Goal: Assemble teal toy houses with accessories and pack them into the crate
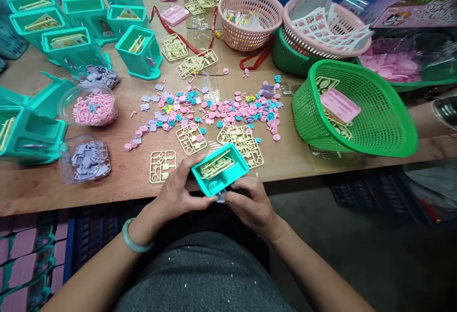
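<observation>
left grip (pixel 178 189) pinches the turquoise box (pixel 230 174) at the table's (pixel 126 186) near edge; right grip (pixel 254 203) pinches its near side, thumb at a small clear piece (pixel 221 197). uneven pressure could spill the cream frames (pixel 216 165).

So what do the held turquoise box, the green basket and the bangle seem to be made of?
The turquoise box: probably hard plastic, semi-glossy, judging by its smooth, evenly colored walls. The green basket: likely plastic, lightly shiny, with moulded perforations. The bangle: smooth, polished pale green, perhaps jade, though glass or plastic could look alike.
</observation>
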Demonstrator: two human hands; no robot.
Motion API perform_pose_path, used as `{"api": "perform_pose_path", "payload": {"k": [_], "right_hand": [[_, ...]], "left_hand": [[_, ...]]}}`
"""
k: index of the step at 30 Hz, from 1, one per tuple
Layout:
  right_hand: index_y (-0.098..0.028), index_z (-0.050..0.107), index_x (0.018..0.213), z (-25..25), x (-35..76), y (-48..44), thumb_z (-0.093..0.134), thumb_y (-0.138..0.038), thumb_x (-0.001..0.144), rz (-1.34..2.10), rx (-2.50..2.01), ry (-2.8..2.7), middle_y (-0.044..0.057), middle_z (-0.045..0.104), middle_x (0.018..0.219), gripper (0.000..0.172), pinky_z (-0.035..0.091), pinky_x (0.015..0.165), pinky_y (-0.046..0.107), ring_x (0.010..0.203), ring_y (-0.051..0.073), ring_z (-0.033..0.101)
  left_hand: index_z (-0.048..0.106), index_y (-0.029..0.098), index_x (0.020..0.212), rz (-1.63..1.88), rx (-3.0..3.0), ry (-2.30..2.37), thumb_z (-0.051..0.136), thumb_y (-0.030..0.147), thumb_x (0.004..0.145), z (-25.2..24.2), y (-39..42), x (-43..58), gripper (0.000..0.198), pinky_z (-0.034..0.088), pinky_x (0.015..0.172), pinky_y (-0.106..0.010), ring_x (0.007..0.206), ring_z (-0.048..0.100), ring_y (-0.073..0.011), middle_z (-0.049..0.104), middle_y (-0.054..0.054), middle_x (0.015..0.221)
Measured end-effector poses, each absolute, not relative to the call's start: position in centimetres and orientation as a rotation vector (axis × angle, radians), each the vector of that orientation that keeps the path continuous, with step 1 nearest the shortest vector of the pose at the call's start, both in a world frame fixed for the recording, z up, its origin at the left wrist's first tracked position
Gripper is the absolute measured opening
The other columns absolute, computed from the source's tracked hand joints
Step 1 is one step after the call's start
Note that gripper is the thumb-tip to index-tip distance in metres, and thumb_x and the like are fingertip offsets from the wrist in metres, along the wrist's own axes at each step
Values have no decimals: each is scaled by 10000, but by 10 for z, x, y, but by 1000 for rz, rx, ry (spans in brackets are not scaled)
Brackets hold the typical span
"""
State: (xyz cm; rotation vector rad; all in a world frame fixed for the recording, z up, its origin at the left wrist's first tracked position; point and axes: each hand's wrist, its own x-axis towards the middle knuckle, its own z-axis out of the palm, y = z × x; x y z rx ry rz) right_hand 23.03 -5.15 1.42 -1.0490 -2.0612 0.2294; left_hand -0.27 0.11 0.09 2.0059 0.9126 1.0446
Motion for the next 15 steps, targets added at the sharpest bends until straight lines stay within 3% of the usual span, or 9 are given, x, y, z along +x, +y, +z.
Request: {"api": "perform_pose_path", "payload": {"k": [3,6,8,11,15], "right_hand": [[-296,547,1357,16,233,-50,751,-285,888,77,-1184,-2071,93,604,1225,511,518,942,398,1130,241,572],[-257,496,1432,21,238,-44,737,-349,899,86,-1217,-2193,137,586,1383,592,470,1001,446,1224,277,533],[-251,501,1432,24,242,-39,716,-362,914,128,-1192,-2234,127,623,1371,572,451,1018,464,1235,281,533],[-266,532,1390,29,245,-30,684,-341,941,195,-1106,-2263,100,680,1309,479,448,1030,481,1197,258,572],[-260,601,1254,31,246,-24,650,-330,966,227,-1032,-2265,87,725,1225,300,472,1007,478,1127,231,616]], "left_hand": [[322,283,1541,1018,2031,881,820,429,770,2,1,-4,930,526,1051,-479,1283,594,-330,565,-157,1412],[227,245,1577,968,2070,856,861,527,693,2,-2,-2,1124,500,1093,-507,1342,538,-364,489,-201,1471],[184,223,1582,991,2099,877,872,528,678,0,-4,2,1176,501,1092,-512,1351,524,-368,467,-219,1472],[195,195,1563,1077,2123,959,843,415,750,-3,-9,10,1063,535,1042,-489,1302,562,-340,496,-214,1414],[217,191,1549,1118,2143,1032,840,398,730,-8,-12,16,1050,574,952,-462,1207,610,-325,543,-186,1337]]}}
